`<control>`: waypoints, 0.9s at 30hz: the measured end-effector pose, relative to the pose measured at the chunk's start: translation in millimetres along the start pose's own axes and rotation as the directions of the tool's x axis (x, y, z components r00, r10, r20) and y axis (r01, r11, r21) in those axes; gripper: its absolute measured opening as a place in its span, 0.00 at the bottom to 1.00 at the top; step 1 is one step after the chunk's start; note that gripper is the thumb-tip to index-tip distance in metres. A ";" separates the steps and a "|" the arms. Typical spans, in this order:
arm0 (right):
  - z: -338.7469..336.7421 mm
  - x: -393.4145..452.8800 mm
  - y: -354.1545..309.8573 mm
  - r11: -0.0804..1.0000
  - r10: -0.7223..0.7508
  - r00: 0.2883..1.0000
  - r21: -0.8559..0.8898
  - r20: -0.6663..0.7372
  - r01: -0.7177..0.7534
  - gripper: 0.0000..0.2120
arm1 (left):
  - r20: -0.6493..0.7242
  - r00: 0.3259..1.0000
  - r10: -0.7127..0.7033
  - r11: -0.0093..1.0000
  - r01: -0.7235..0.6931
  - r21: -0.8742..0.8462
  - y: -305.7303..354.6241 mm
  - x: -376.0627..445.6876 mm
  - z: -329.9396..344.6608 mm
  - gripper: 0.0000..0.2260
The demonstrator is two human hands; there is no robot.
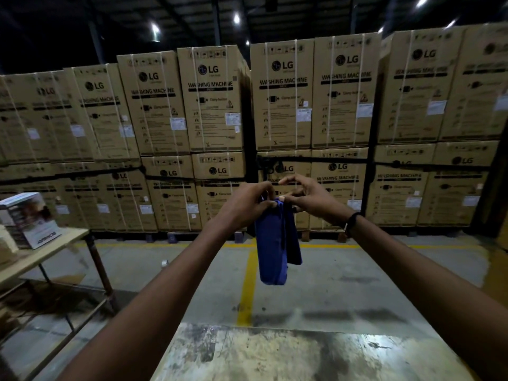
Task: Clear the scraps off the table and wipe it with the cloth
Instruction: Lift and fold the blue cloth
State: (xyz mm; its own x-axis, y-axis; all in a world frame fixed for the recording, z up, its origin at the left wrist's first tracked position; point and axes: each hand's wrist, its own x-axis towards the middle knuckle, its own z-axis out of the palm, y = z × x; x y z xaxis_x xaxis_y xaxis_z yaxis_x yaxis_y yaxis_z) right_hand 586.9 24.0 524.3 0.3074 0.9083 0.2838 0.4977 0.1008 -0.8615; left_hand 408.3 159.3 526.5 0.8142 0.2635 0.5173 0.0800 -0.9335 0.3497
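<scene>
Left hand (248, 206) closed on the top edge of a dark blue cloth (272, 251), pinched between thumb and fingers; right hand (305, 193) just beside it, lower fingers on the same top edge, forefinger and thumb lifted and half spread above; dark band on the right wrist (351, 224). Cloth folded lengthwise, hanging straight down from both hands, held out at arm's length in the air, well clear of the worn, stained pale tabletop (288, 356) at the near edge of view; no contact between cloth and table. No scraps visible on the part of the tabletop that shows; much of it out of frame, so clearing likely done but not certain. Wiping judged not yet begun; cloth apparently being folded or shaken out ready for it. Farther out: grey concrete floor with yellow painted lines (247, 281); wooden bench on metal legs (41, 257) to the left; stacked brown washing-machine cartons (211, 100) behind.
</scene>
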 end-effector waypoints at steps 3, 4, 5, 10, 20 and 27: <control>0.8 -4.6 -1.5 0.996 -0.009 1.000 0.091 -0.001 0.009 0.16 | -0.074 0.997 -0.025 0.998 0.020 -0.066 1.9 0.5 1.5 0.03; 1.4 -6.3 -1.6 0.992 -0.012 1.000 0.123 0.004 0.011 0.15 | -0.098 0.995 -0.033 0.997 0.025 -0.080 1.9 0.3 1.9 0.03; 2.1 -8.1 -1.1 0.989 -0.013 1.000 0.146 0.005 0.013 0.16 | -0.115 0.993 -0.039 0.996 0.029 -0.088 2.7 -0.4 2.2 0.02; 8.7 -11.7 3.1 0.979 -0.003 1.000 0.204 -0.001 0.003 0.30 | -0.186 0.978 -0.089 0.990 0.067 -0.121 5.5 -3.5 2.7 0.01; 24.2 -13.6 2.0 0.979 -0.144 0.985 0.129 -0.096 0.156 0.25 | -0.142 0.981 -0.136 0.972 0.105 -0.209 0.5 -13.8 -5.6 0.16; 26.8 -15.2 5.0 0.974 -0.104 0.981 0.182 -0.164 0.134 0.24 | -0.111 0.970 -0.219 0.922 0.168 -0.348 -12.0 -32.3 -12.3 0.08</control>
State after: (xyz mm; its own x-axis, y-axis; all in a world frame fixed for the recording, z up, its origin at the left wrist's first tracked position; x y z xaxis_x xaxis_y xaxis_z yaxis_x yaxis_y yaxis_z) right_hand 563.0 21.6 504.3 0.3828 0.8140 0.4369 0.3784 0.2933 -0.8779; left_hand 373.9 165.0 515.2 0.7083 0.4865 0.5116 0.0103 -0.7317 0.6816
